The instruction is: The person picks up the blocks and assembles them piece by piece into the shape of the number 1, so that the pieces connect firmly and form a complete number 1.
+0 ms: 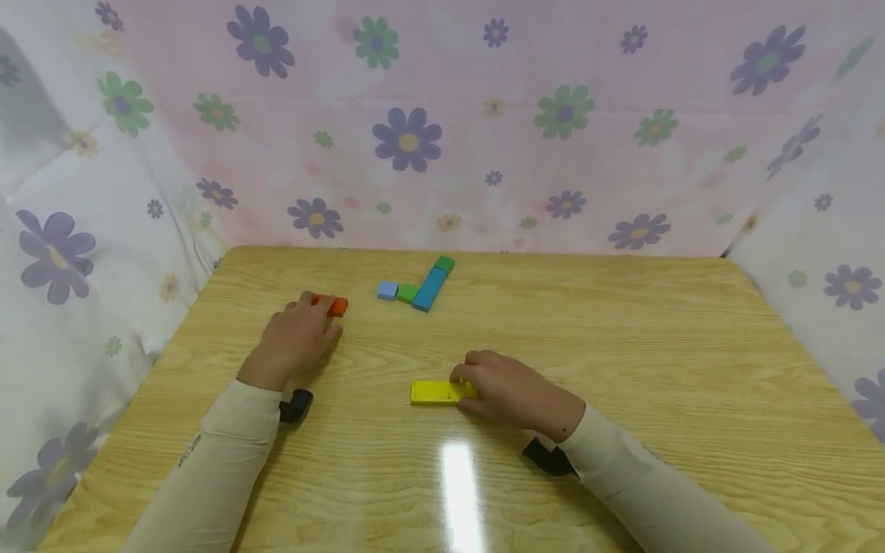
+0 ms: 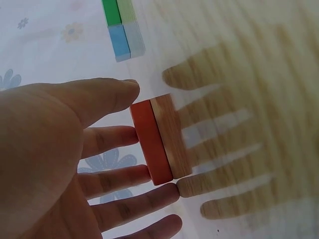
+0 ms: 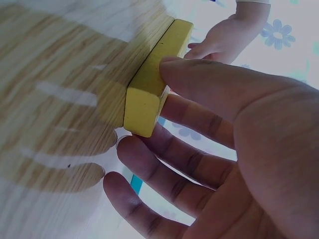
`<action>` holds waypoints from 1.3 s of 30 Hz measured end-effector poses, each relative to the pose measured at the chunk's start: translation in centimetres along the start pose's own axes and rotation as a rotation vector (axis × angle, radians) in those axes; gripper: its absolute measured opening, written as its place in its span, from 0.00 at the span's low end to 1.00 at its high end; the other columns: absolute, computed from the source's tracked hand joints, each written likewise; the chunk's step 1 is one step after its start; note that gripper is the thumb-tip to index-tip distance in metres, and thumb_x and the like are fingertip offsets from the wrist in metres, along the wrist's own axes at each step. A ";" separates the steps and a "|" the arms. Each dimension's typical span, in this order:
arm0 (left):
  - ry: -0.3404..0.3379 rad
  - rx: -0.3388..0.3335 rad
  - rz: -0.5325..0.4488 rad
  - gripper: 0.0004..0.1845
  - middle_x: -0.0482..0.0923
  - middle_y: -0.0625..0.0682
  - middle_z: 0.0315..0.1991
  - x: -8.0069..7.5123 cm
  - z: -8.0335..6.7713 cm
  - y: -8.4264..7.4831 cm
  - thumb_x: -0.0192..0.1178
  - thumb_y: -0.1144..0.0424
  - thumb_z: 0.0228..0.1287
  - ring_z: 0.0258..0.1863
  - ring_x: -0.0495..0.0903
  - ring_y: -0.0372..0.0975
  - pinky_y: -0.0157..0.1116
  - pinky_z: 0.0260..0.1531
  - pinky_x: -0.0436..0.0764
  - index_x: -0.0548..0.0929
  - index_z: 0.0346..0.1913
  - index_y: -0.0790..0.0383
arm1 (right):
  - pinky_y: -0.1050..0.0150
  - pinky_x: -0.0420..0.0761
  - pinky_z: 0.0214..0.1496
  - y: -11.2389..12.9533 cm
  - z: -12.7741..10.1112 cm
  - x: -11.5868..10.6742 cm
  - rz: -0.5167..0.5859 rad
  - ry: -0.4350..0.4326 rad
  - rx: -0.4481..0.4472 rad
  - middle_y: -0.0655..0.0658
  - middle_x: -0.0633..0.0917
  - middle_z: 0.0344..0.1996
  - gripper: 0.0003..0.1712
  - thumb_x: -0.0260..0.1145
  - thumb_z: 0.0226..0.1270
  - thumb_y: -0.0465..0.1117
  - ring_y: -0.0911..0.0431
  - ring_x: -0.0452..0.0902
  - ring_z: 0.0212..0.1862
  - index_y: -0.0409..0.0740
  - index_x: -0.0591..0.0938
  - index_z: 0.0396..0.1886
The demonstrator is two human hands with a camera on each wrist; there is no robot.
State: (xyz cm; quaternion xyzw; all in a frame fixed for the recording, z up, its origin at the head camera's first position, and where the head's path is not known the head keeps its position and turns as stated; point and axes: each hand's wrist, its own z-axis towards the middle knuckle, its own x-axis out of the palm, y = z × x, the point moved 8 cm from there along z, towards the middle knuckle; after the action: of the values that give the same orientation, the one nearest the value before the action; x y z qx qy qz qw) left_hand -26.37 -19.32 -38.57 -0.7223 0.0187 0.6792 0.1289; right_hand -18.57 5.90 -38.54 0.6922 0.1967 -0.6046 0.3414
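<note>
My left hand (image 1: 293, 338) is at the red-orange block (image 1: 339, 307) on the left of the table. In the left wrist view, fairly straight fingers touch one long side of this block (image 2: 149, 142), while the thumb lies near its end. A long yellow block (image 1: 430, 393) lies flat nearer the front. My right hand (image 1: 510, 390) pinches its right end between thumb and fingers. The right wrist view shows the thumb against the yellow block (image 3: 142, 109), with the index finger partly hidden behind it.
Further back, a blue bar (image 1: 430, 289) touches a dark green block (image 1: 445, 265) at its far end and a green block (image 1: 408, 293) at its near end. A periwinkle block (image 1: 388, 290) sits just left. Flowered cloth (image 1: 449, 184) hangs behind the wooden table (image 1: 622, 330).
</note>
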 end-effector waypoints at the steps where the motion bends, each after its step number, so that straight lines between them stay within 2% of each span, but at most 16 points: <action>1: 0.000 0.004 0.004 0.29 0.67 0.73 0.64 0.0 0.0 0.0 0.51 0.54 0.75 0.53 0.76 0.65 0.63 0.51 0.76 0.67 0.71 0.68 | 0.69 0.77 0.37 0.0 0.0 0.0 0.001 0.000 0.000 0.49 0.82 0.38 0.18 0.74 0.63 0.45 0.62 0.70 0.33 0.43 0.85 0.50; 8: 0.005 0.008 0.030 0.29 0.67 0.74 0.64 0.1 0.1 -0.1 0.52 0.54 0.75 0.53 0.77 0.65 0.63 0.51 0.77 0.67 0.71 0.68 | 0.69 0.77 0.37 0.0 0.0 -0.1 -0.002 0.000 0.001 0.49 0.82 0.38 0.18 0.74 0.63 0.45 0.62 0.70 0.34 0.43 0.85 0.50; 39: 0.003 0.004 0.016 0.29 0.66 0.74 0.64 0.0 0.2 -0.1 0.51 0.54 0.75 0.54 0.76 0.65 0.63 0.51 0.77 0.67 0.71 0.69 | 0.70 0.76 0.36 0.0 0.0 -0.1 -0.025 -0.010 -0.011 0.50 0.81 0.37 0.18 0.74 0.63 0.46 0.62 0.69 0.33 0.44 0.85 0.49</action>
State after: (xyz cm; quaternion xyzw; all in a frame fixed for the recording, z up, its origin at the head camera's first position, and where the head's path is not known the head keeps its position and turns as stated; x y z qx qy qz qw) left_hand -26.55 -19.22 -38.61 -0.7230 0.0262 0.6790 0.1247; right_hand -18.59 5.87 -38.48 0.6847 0.2069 -0.6112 0.3388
